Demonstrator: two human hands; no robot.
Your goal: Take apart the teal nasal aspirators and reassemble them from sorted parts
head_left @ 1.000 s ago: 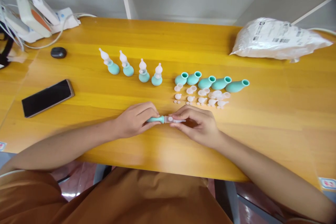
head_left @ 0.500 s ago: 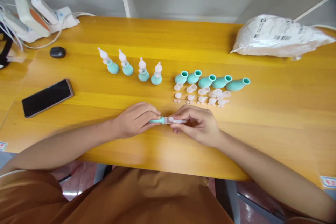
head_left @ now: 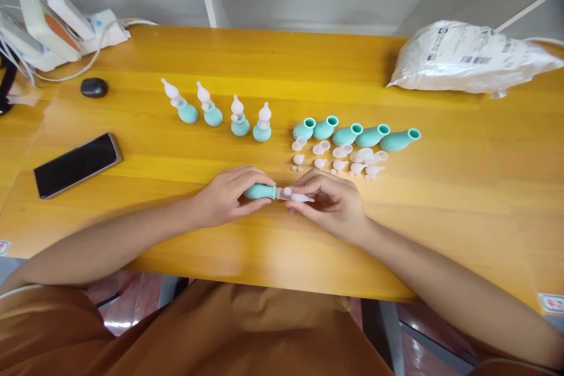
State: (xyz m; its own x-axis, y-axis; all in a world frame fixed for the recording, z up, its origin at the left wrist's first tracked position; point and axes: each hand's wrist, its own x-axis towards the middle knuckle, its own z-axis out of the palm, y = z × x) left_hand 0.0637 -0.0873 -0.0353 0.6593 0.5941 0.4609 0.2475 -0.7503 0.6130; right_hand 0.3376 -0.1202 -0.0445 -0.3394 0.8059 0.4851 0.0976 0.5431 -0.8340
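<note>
Left hand [head_left: 231, 195] is gripping the teal bulb [head_left: 259, 191], which is lying sideways just above the tabletop [head_left: 462, 200], its long axis running left to right between both hands. Right hand [head_left: 332, 204] is pinching the clear tip [head_left: 299, 196] at the bulb's open end, so each hand is closing on its own half. Loose bulbs [head_left: 356, 135] and small white parts [head_left: 339, 161] are sitting just beyond the right hand.
</note>
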